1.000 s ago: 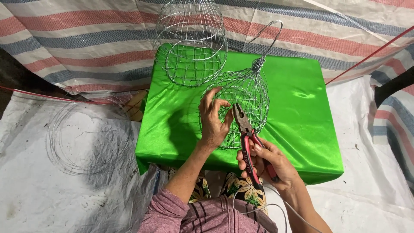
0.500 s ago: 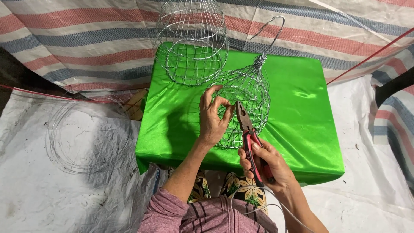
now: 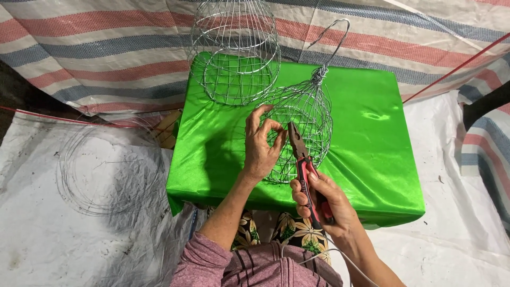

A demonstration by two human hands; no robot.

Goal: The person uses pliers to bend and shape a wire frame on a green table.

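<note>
Wire cage pinched by left hand | right hand clamps pliers beside it

1. A small rounded basket of thin silver wire lies on its side on a bright green satin-covered block. Its mesh narrows to a twisted neck at its one o'clock end, from which a long wire hook rises. Its wide open mouth points toward seven o'clock.

2. A pair of pliers with red-and-black handles and dark metal jaws lies tilted, nose toward eleven o'clock, handles toward five o'clock. The jaws stand slightly parted, their tips at the basket's lower rim at its seven o'clock side. Whether they grip a wire cannot be told.
</note>
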